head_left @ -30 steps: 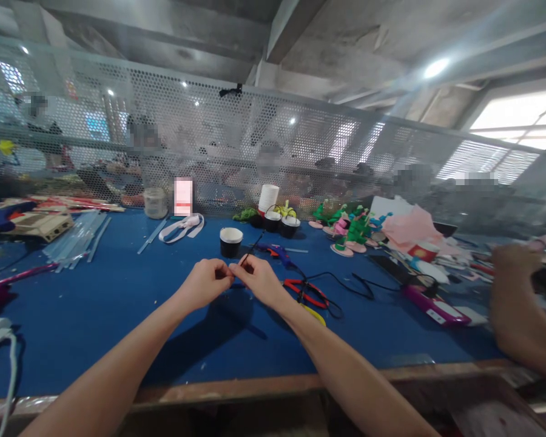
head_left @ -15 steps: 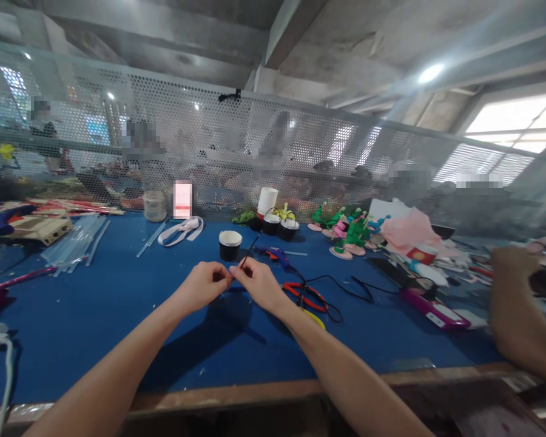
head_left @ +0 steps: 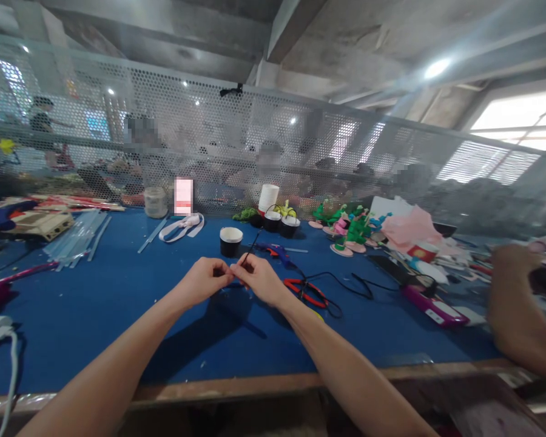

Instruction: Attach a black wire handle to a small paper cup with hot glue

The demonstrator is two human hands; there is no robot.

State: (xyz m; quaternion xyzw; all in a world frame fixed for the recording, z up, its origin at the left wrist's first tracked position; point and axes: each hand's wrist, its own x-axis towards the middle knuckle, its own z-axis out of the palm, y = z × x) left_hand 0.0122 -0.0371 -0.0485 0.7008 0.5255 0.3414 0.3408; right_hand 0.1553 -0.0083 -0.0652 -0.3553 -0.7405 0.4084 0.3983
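Head view: over the blue table (head_left: 73,328), both hands meet at the centre. The right hand (head_left: 261,282) grips a thin black strip (head_left: 253,243) between thumb and fingers, its free end slanting up and away. The left hand (head_left: 204,282) is closed in a pinch at the same spot and seems to have the strip's lower end, though the fingertips cover it. The strip is clear of the table, just in front of a black cup (head_left: 230,247) with a white rim; the cup stands upright, touched by neither hand.

Little has changed over the last second. The two pinches stay together, the strip's tilt shifts only slightly, and the right forearm now covers more of a yellow piece (head_left: 318,315) beside the red handles (head_left: 306,292). I take this to mean the same fine finger work on the strip goes on, with the cup uninvolved so far.

As for writing, the phone (head_left: 183,195) shows a pale screen with a reddish band, but no words can be read. The purple device (head_left: 437,306) carries a white label, and the red packet (head_left: 422,252) in the right-hand clutter has a paler mark; both are too small to make out. No brand is legible.
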